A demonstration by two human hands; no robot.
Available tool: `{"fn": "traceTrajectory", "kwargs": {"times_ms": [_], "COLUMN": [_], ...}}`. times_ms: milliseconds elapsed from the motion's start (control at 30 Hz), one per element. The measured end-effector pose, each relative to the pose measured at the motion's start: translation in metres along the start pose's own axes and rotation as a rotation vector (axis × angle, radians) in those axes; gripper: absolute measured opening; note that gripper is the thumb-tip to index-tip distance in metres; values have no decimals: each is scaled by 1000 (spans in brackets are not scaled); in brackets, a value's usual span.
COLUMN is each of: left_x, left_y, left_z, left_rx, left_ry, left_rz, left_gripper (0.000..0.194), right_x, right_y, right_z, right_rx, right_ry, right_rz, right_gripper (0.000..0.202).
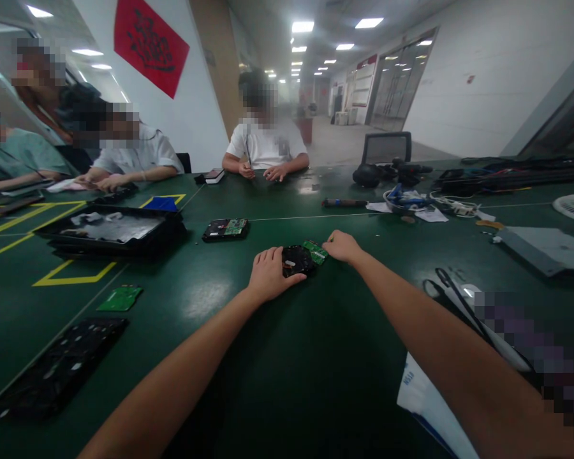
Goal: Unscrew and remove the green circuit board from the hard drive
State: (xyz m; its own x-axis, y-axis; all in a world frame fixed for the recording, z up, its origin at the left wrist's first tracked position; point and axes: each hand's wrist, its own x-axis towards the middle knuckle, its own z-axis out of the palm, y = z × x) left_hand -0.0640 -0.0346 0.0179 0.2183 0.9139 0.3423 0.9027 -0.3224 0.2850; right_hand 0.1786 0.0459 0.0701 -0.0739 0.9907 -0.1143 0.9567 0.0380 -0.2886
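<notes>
A black hard drive (296, 261) lies on the green table in front of me. My left hand (269, 274) grips its left side, with the thumb along the near edge and the fingers over the far side. At the drive's right end a green circuit board (316, 252) sits tilted, partly off the drive. My right hand (342, 247) is closed in a pinch at the board's right edge; its fingertips are partly hidden. Beyond my left hand rests another hard drive (226, 229) with its green board showing.
Black trays (115, 229) are stacked at left. Nearer lie a loose green board (121, 298) and a black slotted panel (60, 366). A screwdriver (344, 203), a cable bundle (404, 199) and a grey metal box (548, 248) are farther right. Several people sit around the table.
</notes>
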Motion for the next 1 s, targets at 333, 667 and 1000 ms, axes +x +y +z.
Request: {"fn": "traceTrajectory", "kwargs": {"times_ms": [333, 667, 1000], "left_x": [-33, -28, -7], "left_y": [-22, -19, 9], "left_z": [-18, -22, -10], "left_rx": [-29, -21, -66], "left_ry": [9, -37, -88], "left_rz": [43, 83, 226], "left_gripper": [96, 96, 97], "right_x": [35, 20, -12], "right_y": [-37, -4, 32], "right_z": [11, -9, -34], "right_rx": [-133, -191, 115], "right_ry": [-116, -179, -352], "right_rz": [-21, 56, 184], "right_gripper": [73, 51, 31]}}
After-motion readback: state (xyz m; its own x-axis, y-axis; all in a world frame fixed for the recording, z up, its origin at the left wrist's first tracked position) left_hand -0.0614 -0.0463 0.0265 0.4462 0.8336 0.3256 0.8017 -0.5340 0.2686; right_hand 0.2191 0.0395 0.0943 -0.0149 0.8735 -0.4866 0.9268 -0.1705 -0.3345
